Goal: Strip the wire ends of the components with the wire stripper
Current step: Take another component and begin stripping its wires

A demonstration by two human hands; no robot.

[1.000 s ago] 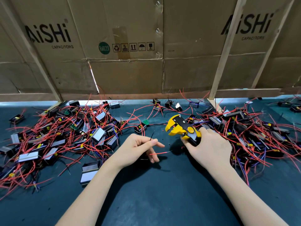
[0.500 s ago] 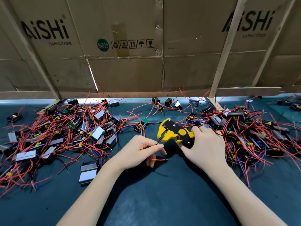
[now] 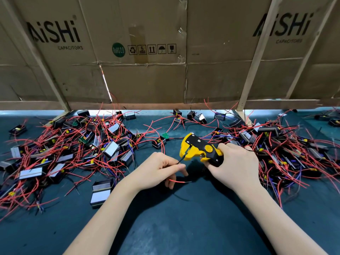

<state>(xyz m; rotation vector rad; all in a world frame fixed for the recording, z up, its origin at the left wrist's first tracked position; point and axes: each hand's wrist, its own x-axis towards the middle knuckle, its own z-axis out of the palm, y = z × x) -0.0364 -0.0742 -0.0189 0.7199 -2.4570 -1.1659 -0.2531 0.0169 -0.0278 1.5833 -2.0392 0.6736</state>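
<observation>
We see a dark teal counter [image 3: 184, 227] w/ a mat-like top. On its left lies a big heap of parts [image 3: 77, 153]: small black blocks w/ grey metal faces, tangled in red wires. A matching heap [image 3: 287, 144] sits on the right, w/ some blue wires mixed in. One grey-faced block [image 3: 101, 193] lies apart, just in front of the left heap. Near the back edge, betw. the heaps, are a few loose parts [image 3: 191, 115], plus a small green board [image 3: 165, 135]. Cardboard sheets [image 3: 143, 78] on wood slats [image 3: 253, 57] stand along the counter's far edge.
</observation>
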